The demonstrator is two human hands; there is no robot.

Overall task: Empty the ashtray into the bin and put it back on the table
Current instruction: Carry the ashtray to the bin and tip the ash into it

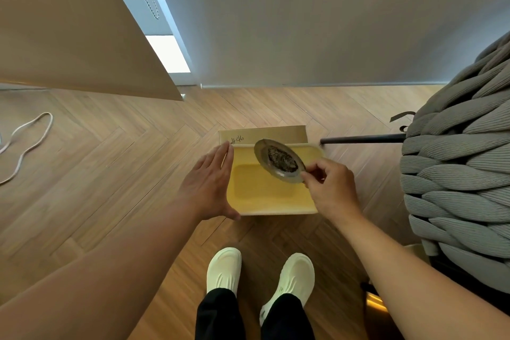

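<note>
A round metal ashtray (278, 160) with dark ash in its middle is tilted over a yellow rectangular bin (265, 201) that stands on the wooden floor. My right hand (329, 188) pinches the ashtray's near rim between thumb and fingers. My left hand (211, 182) is flat and open against the bin's left side, fingers together, holding nothing. The ash still sits in the dish. The bin's inside looks bare.
A brown cardboard piece marked "#46" (262, 135) stands behind the bin. A chunky grey knitted seat (458, 174) with a dark leg (361, 138) fills the right. A white cord (27, 143) lies at the left. My white shoes (259, 276) stand below the bin.
</note>
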